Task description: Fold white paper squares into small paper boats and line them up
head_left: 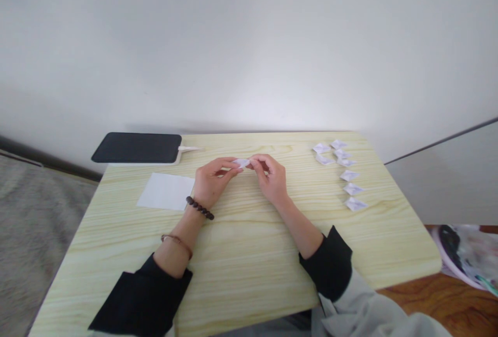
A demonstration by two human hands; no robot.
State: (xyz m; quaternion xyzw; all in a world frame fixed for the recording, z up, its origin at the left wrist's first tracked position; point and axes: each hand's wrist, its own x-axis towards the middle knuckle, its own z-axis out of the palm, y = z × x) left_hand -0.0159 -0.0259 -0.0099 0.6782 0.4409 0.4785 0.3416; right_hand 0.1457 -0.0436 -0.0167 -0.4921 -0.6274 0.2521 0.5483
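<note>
A small folded white paper boat point(241, 162) is pinched between both hands above the middle of the table. My left hand point(213, 181) closes thumb and fingers on its left end; beads and a thin bangle circle that wrist. On the boat's right end, the fingertips of my right hand point(271, 177) are pressed together. The fingers partly cover the paper. Left of my left hand lies a stack or sheet of white paper point(166, 190), partly behind the hand. Several finished-looking paper boats point(355, 203) stand in a rough column on the right side.
A black tablet-like tray point(140, 147) rests at the table's back left corner, with a pale pointed object point(190, 148) beside it. The wooden-patterned table point(249, 274) meets a white wall point(249, 46). A bin with a bag point(472, 254) stands on the floor at right.
</note>
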